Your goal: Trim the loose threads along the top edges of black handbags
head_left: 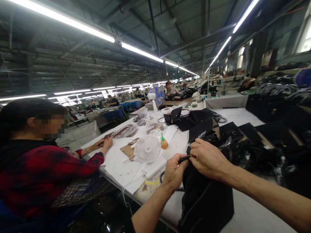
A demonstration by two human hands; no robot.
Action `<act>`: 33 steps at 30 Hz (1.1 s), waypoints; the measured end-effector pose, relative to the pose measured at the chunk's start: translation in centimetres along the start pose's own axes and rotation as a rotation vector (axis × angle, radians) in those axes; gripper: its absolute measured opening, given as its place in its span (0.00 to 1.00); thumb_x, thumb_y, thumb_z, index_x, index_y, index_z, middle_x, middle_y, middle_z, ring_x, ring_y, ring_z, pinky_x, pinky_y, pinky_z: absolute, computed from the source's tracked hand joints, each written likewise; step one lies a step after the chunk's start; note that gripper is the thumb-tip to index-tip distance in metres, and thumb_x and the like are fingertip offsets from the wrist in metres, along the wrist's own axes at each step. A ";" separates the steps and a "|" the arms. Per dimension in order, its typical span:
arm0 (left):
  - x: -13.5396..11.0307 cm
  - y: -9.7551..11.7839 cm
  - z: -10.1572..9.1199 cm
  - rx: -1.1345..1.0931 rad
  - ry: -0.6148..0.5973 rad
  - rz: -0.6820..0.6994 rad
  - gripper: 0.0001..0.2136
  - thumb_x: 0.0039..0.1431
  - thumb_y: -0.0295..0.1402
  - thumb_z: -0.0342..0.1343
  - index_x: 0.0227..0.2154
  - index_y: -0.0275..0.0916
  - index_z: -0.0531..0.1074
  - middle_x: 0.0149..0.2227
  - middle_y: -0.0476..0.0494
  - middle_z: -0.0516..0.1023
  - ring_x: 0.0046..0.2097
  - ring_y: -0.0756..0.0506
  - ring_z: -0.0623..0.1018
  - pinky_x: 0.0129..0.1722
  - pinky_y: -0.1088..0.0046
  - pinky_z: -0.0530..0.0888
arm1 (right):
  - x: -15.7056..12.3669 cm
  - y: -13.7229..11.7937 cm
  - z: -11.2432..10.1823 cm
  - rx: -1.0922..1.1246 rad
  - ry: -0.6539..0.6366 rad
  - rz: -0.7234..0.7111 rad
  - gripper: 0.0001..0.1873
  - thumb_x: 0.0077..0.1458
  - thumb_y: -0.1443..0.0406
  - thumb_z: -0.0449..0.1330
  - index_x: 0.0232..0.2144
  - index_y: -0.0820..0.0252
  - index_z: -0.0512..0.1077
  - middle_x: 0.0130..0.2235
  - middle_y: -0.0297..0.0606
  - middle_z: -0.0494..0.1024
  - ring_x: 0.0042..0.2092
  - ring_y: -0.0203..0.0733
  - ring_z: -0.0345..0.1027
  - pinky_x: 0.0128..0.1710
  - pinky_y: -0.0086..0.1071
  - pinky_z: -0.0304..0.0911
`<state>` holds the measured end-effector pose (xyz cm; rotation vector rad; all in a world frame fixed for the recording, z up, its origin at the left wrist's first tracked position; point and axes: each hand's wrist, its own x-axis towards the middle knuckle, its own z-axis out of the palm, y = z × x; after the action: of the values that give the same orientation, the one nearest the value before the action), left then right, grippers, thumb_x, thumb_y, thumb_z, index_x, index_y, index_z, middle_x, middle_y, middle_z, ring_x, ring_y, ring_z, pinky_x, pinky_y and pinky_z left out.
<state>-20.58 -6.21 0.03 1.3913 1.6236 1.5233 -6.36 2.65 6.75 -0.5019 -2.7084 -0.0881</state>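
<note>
A black fabric bag (207,202) hangs over the near edge of the table, below my two hands. My left hand (173,173) is closed, with a thin black strap (184,159) pinched between thumb and fingers. Close against it, my right hand (206,158) is closed on the top of the black bag, knuckles up. What lies under the right fingertips is hidden. A thin dark loop (162,177) shows just behind my left hand.
A small white fan (147,149) and an orange glue bottle (164,143) stand beyond my hands. Black bags (243,136) are heaped to the right. At the left sits a co-worker in a red checked shirt (53,171), both hands on brown pieces. A white cord (126,194) hangs off the edge.
</note>
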 end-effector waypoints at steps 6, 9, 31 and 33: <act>-0.2 0.7 0.5 0.089 0.048 0.043 0.10 0.59 0.36 0.56 0.38 0.37 0.77 0.32 0.48 0.79 0.35 0.48 0.74 0.38 0.74 0.70 | -0.3 -0.3 -0.4 -0.019 -0.015 0.034 0.12 0.55 0.73 0.59 0.21 0.61 0.72 0.30 0.38 0.72 0.39 0.46 0.62 0.36 0.38 0.56; -0.3 0.5 0.8 0.147 0.079 0.095 0.10 0.59 0.37 0.56 0.36 0.36 0.77 0.32 0.47 0.80 0.35 0.48 0.76 0.38 0.74 0.70 | -0.3 -0.4 -0.5 -0.026 -0.025 0.046 0.12 0.56 0.73 0.60 0.22 0.61 0.73 0.31 0.38 0.73 0.40 0.46 0.62 0.36 0.38 0.55; 0.0 -0.3 1.4 0.226 0.204 0.092 0.11 0.59 0.40 0.55 0.34 0.38 0.75 0.27 0.50 0.76 0.32 0.48 0.73 0.34 0.74 0.68 | -3.3 7.4 -0.5 0.236 0.043 0.239 0.16 0.51 0.75 0.65 0.17 0.60 0.66 0.34 0.32 0.70 0.38 0.39 0.64 0.38 0.29 0.59; 0.0 -0.2 1.4 0.227 0.201 0.092 0.11 0.59 0.40 0.55 0.34 0.38 0.75 0.27 0.50 0.76 0.32 0.48 0.73 0.34 0.74 0.68 | -3.2 7.5 -0.3 0.261 0.049 0.253 0.16 0.50 0.75 0.64 0.17 0.60 0.65 0.33 0.31 0.71 0.35 0.38 0.65 0.37 0.29 0.60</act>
<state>-19.43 -5.62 -0.52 1.4887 1.9288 1.6167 -0.79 8.51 5.78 -0.7427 -2.5333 0.3127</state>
